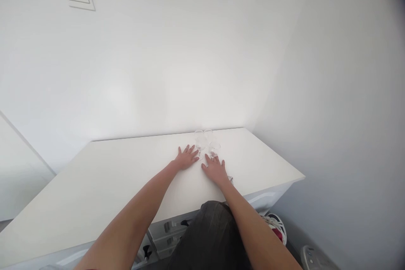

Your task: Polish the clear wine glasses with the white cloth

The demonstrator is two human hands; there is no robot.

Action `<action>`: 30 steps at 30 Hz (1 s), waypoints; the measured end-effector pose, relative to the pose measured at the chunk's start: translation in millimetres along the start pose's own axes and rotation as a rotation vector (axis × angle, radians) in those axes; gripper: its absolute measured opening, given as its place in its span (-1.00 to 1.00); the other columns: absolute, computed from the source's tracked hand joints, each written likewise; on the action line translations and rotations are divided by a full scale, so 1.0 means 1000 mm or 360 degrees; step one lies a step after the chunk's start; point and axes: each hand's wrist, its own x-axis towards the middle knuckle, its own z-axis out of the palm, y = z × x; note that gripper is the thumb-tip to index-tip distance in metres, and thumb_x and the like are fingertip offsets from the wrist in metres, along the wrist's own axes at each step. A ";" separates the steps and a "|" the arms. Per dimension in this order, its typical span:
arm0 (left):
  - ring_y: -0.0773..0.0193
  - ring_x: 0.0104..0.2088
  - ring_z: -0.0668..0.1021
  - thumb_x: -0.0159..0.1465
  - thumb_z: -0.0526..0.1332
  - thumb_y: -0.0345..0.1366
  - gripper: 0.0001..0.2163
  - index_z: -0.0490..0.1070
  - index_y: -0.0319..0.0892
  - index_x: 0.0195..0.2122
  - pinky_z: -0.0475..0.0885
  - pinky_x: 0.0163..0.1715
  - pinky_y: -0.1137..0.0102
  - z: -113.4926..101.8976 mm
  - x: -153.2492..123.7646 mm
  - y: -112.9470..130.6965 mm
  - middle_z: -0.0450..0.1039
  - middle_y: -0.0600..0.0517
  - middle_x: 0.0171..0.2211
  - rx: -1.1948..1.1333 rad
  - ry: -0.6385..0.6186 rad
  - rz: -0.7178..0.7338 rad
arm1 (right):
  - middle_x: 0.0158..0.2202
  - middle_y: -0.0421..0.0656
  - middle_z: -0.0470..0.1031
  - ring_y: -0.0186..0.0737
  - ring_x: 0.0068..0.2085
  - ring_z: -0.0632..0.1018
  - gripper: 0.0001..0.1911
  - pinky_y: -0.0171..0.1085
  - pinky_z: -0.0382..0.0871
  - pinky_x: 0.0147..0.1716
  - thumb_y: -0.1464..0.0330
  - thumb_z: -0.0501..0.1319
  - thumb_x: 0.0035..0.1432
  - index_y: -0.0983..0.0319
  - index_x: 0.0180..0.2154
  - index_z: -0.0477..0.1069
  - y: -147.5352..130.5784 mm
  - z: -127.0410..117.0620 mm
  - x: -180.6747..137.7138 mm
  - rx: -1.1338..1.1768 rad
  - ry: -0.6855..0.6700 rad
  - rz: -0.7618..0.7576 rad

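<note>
Several clear stemmed glasses stand close together toward the back of a white tabletop (133, 177). My left hand (186, 158) lies with fingers spread to the left of the front-left glass (200, 144), its fingertips near the stem and foot. My right hand (215, 169) has its fingers apart just in front of the right glass (214, 147), covering that glass's lower part. Whether either hand touches a glass, I cannot tell. Beside my right wrist a small greyish crumpled thing (230, 179), perhaps cloth, shows partly.
A white wall (202, 50) rises behind the table, and another wall (341, 135) stands to the right. Below the front edge are drawers (167, 236) with dark handles. On the floor at right sit a white round-edged object (280, 225) and a pale rounded object (313, 257).
</note>
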 end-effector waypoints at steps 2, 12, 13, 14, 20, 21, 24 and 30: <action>-0.16 0.42 -0.21 0.37 -0.29 0.17 -0.37 0.02 0.07 0.38 -0.33 0.19 -0.40 -0.001 0.000 0.001 -0.27 -0.03 0.47 -0.0001 -0.0004 -0.0013 | 0.46 -0.04 -0.26 0.06 0.42 -0.21 -0.28 0.16 -0.36 0.27 0.01 -0.23 0.33 0.10 0.42 -0.24 -0.001 -0.002 -0.001 -0.0010 -0.0025 0.0002; -0.09 0.43 -0.18 0.39 -0.29 0.15 -0.40 -0.02 0.10 0.39 -0.34 0.21 -0.36 -0.009 -0.057 -0.009 -0.21 -0.02 0.46 0.0008 -0.0078 0.0051 | 0.45 0.01 -0.20 0.09 0.42 -0.18 -0.29 0.24 -0.35 0.25 0.02 -0.23 0.34 0.13 0.42 -0.20 -0.009 0.000 -0.013 -0.0017 -0.0016 -0.0027; -0.07 0.43 -0.17 0.40 -0.29 0.14 -0.41 -0.04 0.12 0.40 -0.34 0.22 -0.34 -0.012 -0.073 -0.014 -0.19 -0.01 0.46 0.0005 -0.0081 0.0055 | 0.44 0.02 -0.19 0.10 0.42 -0.17 -0.29 0.26 -0.34 0.24 0.03 -0.23 0.34 0.13 0.42 -0.20 -0.012 0.000 -0.015 -0.0017 -0.0022 -0.0044; -0.06 0.43 -0.16 0.40 -0.29 0.13 -0.42 -0.07 0.14 0.40 -0.34 0.23 -0.33 -0.016 -0.090 -0.018 -0.18 0.00 0.46 0.0001 -0.0072 0.0060 | 0.45 0.02 -0.19 0.10 0.42 -0.17 -0.30 0.28 -0.34 0.23 0.03 -0.22 0.34 0.12 0.42 -0.20 -0.016 0.001 -0.017 -0.0021 -0.0035 -0.0061; 0.00 0.43 -0.12 0.42 -0.27 0.09 -0.46 -0.15 0.21 0.41 -0.32 0.27 -0.22 -0.044 -0.206 -0.060 -0.16 0.06 0.45 0.0016 -0.0054 -0.0049 | 0.45 -0.01 -0.25 0.10 0.42 -0.21 -0.29 0.35 -0.36 0.21 0.01 -0.22 0.34 0.05 0.42 -0.29 -0.045 0.002 -0.020 -0.0086 -0.0227 -0.0226; -0.01 0.43 -0.12 0.43 -0.26 0.08 -0.47 -0.18 0.21 0.41 -0.32 0.27 -0.23 -0.048 -0.225 -0.069 -0.16 0.06 0.45 0.0015 -0.0053 -0.0092 | 0.46 -0.03 -0.26 0.12 0.42 -0.23 -0.29 0.37 -0.37 0.20 0.00 -0.22 0.33 0.04 0.42 -0.30 -0.051 0.001 -0.019 -0.0091 -0.0267 -0.0265; -0.01 0.43 -0.08 0.44 -0.25 0.06 -0.48 -0.25 0.22 0.41 -0.30 0.27 -0.23 -0.058 -0.282 -0.097 -0.21 0.06 0.46 -0.0007 -0.0030 -0.0221 | 0.47 -0.10 -0.36 0.17 0.42 -0.28 -0.27 0.41 -0.37 0.19 -0.04 -0.21 0.32 -0.01 0.42 -0.32 -0.073 -0.003 -0.015 -0.0093 -0.0381 -0.0389; 0.02 0.42 -0.05 0.45 -0.22 0.03 -0.50 -0.20 0.25 0.40 -0.29 0.28 -0.20 -0.070 -0.369 -0.138 -0.13 0.09 0.44 0.0012 -0.0001 -0.0397 | 0.46 -0.16 -0.43 0.13 0.43 -0.28 -0.26 0.31 -0.43 0.25 -0.07 -0.20 0.31 -0.02 0.42 -0.32 -0.148 0.000 -0.023 -0.0070 -0.0490 -0.0876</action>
